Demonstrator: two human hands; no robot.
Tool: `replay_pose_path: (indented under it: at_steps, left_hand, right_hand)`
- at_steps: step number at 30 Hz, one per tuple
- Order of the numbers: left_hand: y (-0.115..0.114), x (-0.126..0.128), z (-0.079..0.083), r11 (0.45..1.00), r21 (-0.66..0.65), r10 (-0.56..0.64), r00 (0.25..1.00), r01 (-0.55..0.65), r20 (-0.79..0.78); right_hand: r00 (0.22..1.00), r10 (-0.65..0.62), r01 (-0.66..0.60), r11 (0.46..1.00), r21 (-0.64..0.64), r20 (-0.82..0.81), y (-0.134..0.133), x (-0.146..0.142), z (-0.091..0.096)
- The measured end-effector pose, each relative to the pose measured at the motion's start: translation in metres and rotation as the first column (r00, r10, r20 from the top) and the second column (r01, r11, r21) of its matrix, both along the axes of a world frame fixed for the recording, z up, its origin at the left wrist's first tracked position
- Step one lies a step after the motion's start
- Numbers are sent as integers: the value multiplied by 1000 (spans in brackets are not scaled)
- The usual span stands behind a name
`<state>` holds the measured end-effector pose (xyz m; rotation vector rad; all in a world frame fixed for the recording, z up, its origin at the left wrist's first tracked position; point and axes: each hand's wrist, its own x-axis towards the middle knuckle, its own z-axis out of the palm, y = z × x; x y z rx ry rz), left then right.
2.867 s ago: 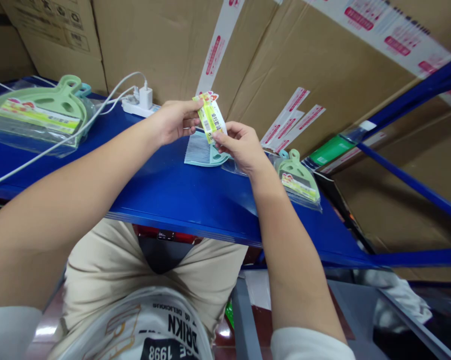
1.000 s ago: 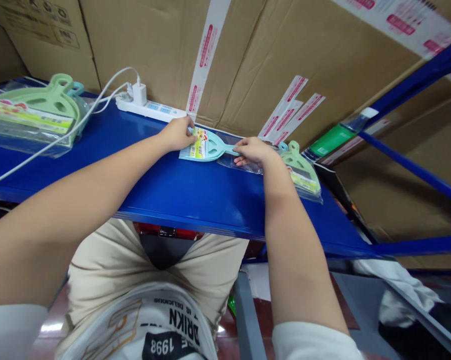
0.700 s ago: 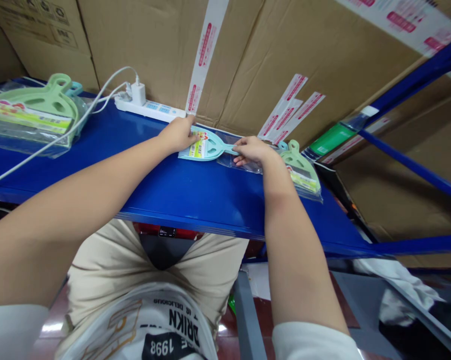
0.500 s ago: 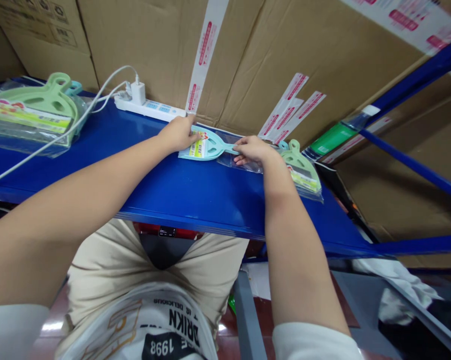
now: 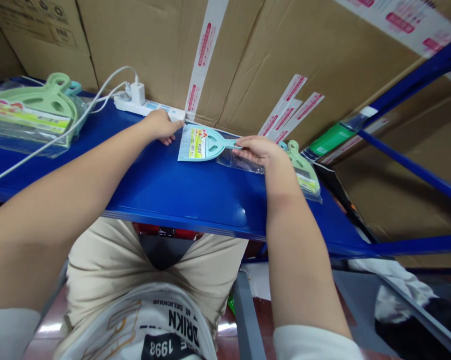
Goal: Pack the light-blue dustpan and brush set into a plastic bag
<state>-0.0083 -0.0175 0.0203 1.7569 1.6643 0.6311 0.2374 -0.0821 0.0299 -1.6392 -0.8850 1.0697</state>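
A light blue hand brush lies on the blue table, its bristles to the left and a yellow label across it. My right hand is closed on the end of its handle. Just left of the bristles is my left hand, thumb held out and apart from the brush, with nothing in it. Under the handle and my right hand lies a clear plastic bag. Beside my right wrist, a light green dustpan in plastic is partly hidden.
Further left lies a bagged green dustpan with a blue handle behind it. A white cable crosses it from a power strip. Taped cardboard stands along the back. A green-labelled bottle leans by the right frame.
My left hand has let go of the brush head and moved left, baring the label and bristles. My right hand still holds the handle, the brush almost unmoved.
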Motion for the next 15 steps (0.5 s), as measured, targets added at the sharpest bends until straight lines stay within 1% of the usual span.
replay_pose_path:
  at_steps: [1,3,4,6,8,9,10,11,15]
  left_hand:
    - [1,1,-1,999,-33,25,995,-22,93]
    - [5,3,-5,993,-112,62,955,-31,291]
    - [7,4,-6,988,-155,70,923,-12,378]
    - [8,8,-8,977,-201,47,847,71,529]
    - [6,13,-8,972,-186,10,770,141,637]
    - [4,15,-8,974,-166,-3,747,152,665]
    - [1,18,-6,979,-143,-14,738,149,674]
    - [-2,20,-5,982,-121,-27,746,144,665]
    - [-10,24,0,986,-67,-95,846,152,525]
  right_hand:
    - [1000,4,-4,1000,0,-11,0,1,1]
    - [999,15,-15,1000,0,-32,2,4,1]
    - [999,18,-18,1000,10,-45,3,5,0]
    - [998,12,-9,999,45,-69,6,9,-2]
    - [997,2,5,997,83,-81,10,13,-5]
    - [997,3,5,995,98,-81,11,14,-7]
    - [997,9,-1,994,108,-77,13,16,-8]
    - [997,19,-11,993,117,-71,13,17,-9]
    - [998,52,-46,988,145,-39,13,17,-9]
